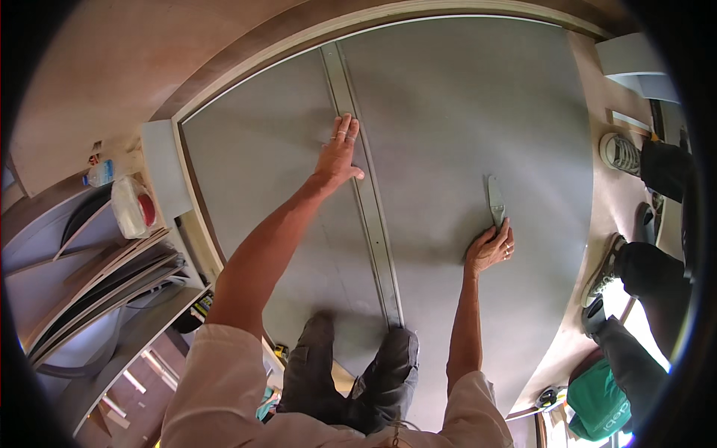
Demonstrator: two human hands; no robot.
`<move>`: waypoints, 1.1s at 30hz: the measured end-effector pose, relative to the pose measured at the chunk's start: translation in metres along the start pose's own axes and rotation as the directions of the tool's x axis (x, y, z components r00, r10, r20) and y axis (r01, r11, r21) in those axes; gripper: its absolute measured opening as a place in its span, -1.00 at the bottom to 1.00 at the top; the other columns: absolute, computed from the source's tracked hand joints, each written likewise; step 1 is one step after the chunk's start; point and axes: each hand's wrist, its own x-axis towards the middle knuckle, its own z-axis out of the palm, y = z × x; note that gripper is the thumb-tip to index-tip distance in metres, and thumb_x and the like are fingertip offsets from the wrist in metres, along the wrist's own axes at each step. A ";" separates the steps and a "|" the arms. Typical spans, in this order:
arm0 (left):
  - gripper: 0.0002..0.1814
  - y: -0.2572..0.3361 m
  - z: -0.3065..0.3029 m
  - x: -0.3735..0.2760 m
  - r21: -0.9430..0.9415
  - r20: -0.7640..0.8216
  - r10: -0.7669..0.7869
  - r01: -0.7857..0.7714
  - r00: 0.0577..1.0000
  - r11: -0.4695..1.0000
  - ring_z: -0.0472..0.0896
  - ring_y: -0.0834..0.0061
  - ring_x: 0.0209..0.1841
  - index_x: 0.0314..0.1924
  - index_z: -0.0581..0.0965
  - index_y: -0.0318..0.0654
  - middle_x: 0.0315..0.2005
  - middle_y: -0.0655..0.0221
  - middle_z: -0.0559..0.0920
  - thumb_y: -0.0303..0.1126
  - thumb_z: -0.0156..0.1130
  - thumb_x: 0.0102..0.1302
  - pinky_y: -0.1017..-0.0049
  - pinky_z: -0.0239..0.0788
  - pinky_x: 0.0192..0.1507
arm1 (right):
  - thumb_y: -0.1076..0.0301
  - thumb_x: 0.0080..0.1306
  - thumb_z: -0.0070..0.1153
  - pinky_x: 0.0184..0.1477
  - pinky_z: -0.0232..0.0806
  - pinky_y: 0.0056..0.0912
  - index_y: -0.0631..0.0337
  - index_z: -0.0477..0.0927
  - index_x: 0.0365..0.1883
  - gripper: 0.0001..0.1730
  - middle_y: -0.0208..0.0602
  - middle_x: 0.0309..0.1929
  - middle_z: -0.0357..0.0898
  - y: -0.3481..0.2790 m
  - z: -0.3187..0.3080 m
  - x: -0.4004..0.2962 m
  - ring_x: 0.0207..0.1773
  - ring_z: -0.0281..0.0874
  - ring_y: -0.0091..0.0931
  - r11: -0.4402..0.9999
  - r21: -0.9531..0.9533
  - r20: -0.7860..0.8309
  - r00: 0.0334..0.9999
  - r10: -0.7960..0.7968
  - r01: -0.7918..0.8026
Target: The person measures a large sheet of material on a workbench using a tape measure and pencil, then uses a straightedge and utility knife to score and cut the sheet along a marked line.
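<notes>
A large grey sheet lies flat before me, and my knees rest at its near side. Across it runs a long metal straightedge, its near end meeting my right knee. My left hand presses flat on the straightedge, fingers pointing away and thumb spread along it. To the right, my right hand grips the lower end of a slim grey metal hand tool, a knife or scraper by its shape. The tool is held over the sheet, away from the straightedge. Its working edge cannot be made out.
On the left, a shelf unit holds curved panel offcuts; a plastic bottle and a plastic-wrapped roll sit above. A wooden frame borders the far side. Another person's shoes and a green bag are on the right.
</notes>
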 end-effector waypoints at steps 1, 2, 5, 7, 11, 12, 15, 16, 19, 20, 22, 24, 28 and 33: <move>0.39 -0.002 0.000 -0.001 -0.010 0.002 -0.001 0.001 1.000 1.000 -0.20 0.20 0.61 0.56 -0.06 -0.22 0.59 0.24 -0.20 -0.23 0.68 -0.18 0.23 0.19 0.50 | 0.21 0.49 0.01 0.29 0.08 0.00 -0.04 0.47 0.33 -0.55 -0.34 0.17 0.46 0.000 0.000 -0.002 0.21 0.33 -0.28 1.000 0.001 0.016 1.000 -0.005 0.005; 0.39 -0.003 0.000 0.000 -0.019 0.004 -0.001 0.001 1.000 1.000 -0.22 0.20 0.62 0.56 -0.07 -0.21 0.59 0.25 -0.22 -0.23 0.68 -0.17 0.23 0.18 0.51 | 0.21 0.48 0.01 0.29 0.07 0.00 -0.04 0.47 0.33 -0.55 -0.34 0.17 0.46 -0.001 0.000 -0.003 0.21 0.33 -0.29 1.000 0.003 0.032 0.999 -0.009 0.009; 0.42 0.000 -0.006 0.001 0.075 0.081 -0.097 0.091 0.992 0.993 -0.22 0.19 0.62 0.58 -0.12 -0.18 0.59 0.25 -0.23 -0.24 0.68 -0.16 0.24 0.14 0.52 | 0.23 0.48 0.02 0.29 0.08 -0.02 -0.04 0.47 0.33 -0.55 -0.33 0.17 0.46 -0.004 0.004 -0.001 0.21 0.33 -0.29 1.000 0.016 0.025 1.000 -0.011 0.011; 0.44 -0.006 -0.003 -0.002 0.017 0.042 -0.056 0.055 0.998 0.998 -0.22 0.17 0.61 0.58 -0.14 -0.18 0.59 0.23 -0.24 -0.24 0.68 -0.17 0.22 0.10 0.54 | 0.25 0.47 0.03 0.30 0.08 -0.03 -0.03 0.48 0.32 -0.55 -0.32 0.16 0.47 -0.005 0.000 -0.003 0.20 0.34 -0.30 1.000 0.023 0.039 0.999 -0.018 0.017; 0.45 0.000 0.001 0.008 -0.025 0.026 0.010 -0.010 1.000 1.000 -0.21 0.08 0.61 0.57 -0.15 -0.24 0.58 0.12 -0.23 -0.25 0.69 -0.19 0.16 -0.01 0.56 | 0.34 0.41 0.08 0.27 0.14 -0.06 0.04 0.53 0.27 -0.55 -0.27 0.12 0.51 -0.004 -0.002 0.003 0.15 0.41 -0.28 0.999 0.024 -0.010 1.000 -0.026 0.026; 0.44 0.001 0.007 0.012 -0.026 -0.020 0.078 -0.079 0.997 0.997 -0.21 0.05 0.61 0.57 -0.13 -0.27 0.57 0.08 -0.20 -0.24 0.68 -0.18 0.15 -0.05 0.57 | 0.37 0.38 0.10 0.26 0.17 -0.06 0.06 0.55 0.25 -0.55 -0.25 0.11 0.53 0.002 -0.006 0.003 0.13 0.44 -0.27 1.000 0.012 -0.034 0.999 -0.029 0.029; 0.36 -0.009 0.041 0.022 -0.005 -0.085 0.272 -0.274 0.958 0.962 -0.19 -0.03 0.60 0.54 -0.06 -0.36 0.55 -0.06 -0.09 -0.20 0.65 -0.13 0.13 -0.18 0.57 | 0.50 0.24 0.14 0.08 0.35 -0.11 0.12 0.62 0.14 -0.55 -0.18 -0.11 0.66 0.010 -0.009 0.018 0.05 0.53 -0.22 0.995 0.032 -0.098 0.991 -0.093 0.097; 0.32 -0.025 0.040 0.016 0.044 -0.092 0.299 -0.296 0.950 0.954 -0.18 -0.06 0.60 0.53 -0.01 -0.41 0.53 -0.11 -0.04 -0.18 0.64 -0.11 0.14 -0.22 0.57 | 0.48 0.25 0.12 0.08 0.35 -0.12 0.08 0.62 0.13 -0.56 -0.20 -0.15 0.67 0.005 -0.002 0.021 0.06 0.53 -0.25 0.995 0.104 0.058 0.998 0.002 -0.008; 0.27 -0.045 0.013 0.002 0.076 -0.122 0.258 -0.250 0.958 0.965 -0.12 -0.07 0.58 0.50 0.05 -0.47 0.52 -0.17 -0.04 -0.09 0.63 -0.06 0.13 -0.17 0.56 | 0.43 0.27 0.12 0.17 0.30 -0.14 0.07 0.60 0.17 -0.54 -0.20 0.06 0.62 -0.014 0.008 0.025 0.16 0.49 -0.18 0.986 0.115 -0.075 0.990 -0.116 0.124; 0.28 -0.040 0.016 0.009 0.120 -0.120 0.241 -0.227 0.963 0.967 -0.12 -0.06 0.58 0.51 0.01 -0.47 0.52 -0.18 -0.07 -0.10 0.63 -0.03 0.12 -0.13 0.55 | 0.40 0.30 0.17 0.23 0.26 -0.13 0.07 0.52 0.27 -0.47 -0.15 0.19 0.53 -0.022 -0.002 0.023 0.26 0.42 -0.15 0.990 0.114 0.006 0.996 -0.088 0.087; 0.29 -0.009 0.019 0.011 0.086 -0.036 0.230 -0.226 0.973 0.970 -0.12 -0.04 0.58 0.51 0.00 -0.47 0.53 -0.17 -0.10 -0.06 0.63 -0.02 0.14 -0.07 0.54 | 0.28 0.44 0.00 0.29 0.09 0.15 0.03 0.45 0.31 -0.53 -0.16 0.15 0.46 0.003 -0.002 0.014 0.24 0.33 -0.14 0.995 0.095 0.071 0.997 0.015 -0.022; 0.30 0.002 0.021 0.008 0.081 0.004 0.215 -0.215 0.977 0.973 -0.12 -0.01 0.59 0.51 -0.01 -0.47 0.53 -0.16 -0.13 -0.03 0.62 -0.01 0.17 -0.04 0.53 | 0.29 0.43 0.00 0.26 0.11 0.13 0.04 0.47 0.30 -0.55 -0.16 0.12 0.46 0.011 -0.008 0.006 0.20 0.35 -0.15 0.998 0.067 0.009 1.000 0.000 0.000; 0.32 -0.007 0.020 0.013 0.140 0.016 0.239 -0.239 0.971 0.961 -0.15 0.03 0.59 0.51 0.00 -0.51 0.53 -0.14 -0.12 0.05 0.60 0.00 0.20 -0.02 0.53 | 0.25 0.41 0.09 0.41 0.01 0.13 0.00 0.37 0.40 -0.43 -0.13 0.28 0.41 0.023 -0.033 -0.007 0.35 0.28 -0.13 1.000 0.028 0.035 0.999 -0.009 0.008; 0.33 -0.026 0.014 0.019 0.216 0.005 0.263 -0.258 0.965 0.942 -0.13 0.04 0.59 0.47 0.01 -0.61 0.52 -0.17 -0.08 0.09 0.59 -0.01 0.22 0.00 0.52 | 0.29 0.39 0.19 0.28 0.31 -0.09 0.14 0.44 0.35 -0.44 -0.05 0.25 0.47 0.073 -0.112 -0.188 0.26 0.44 -0.14 0.860 0.188 0.037 0.878 0.477 -0.475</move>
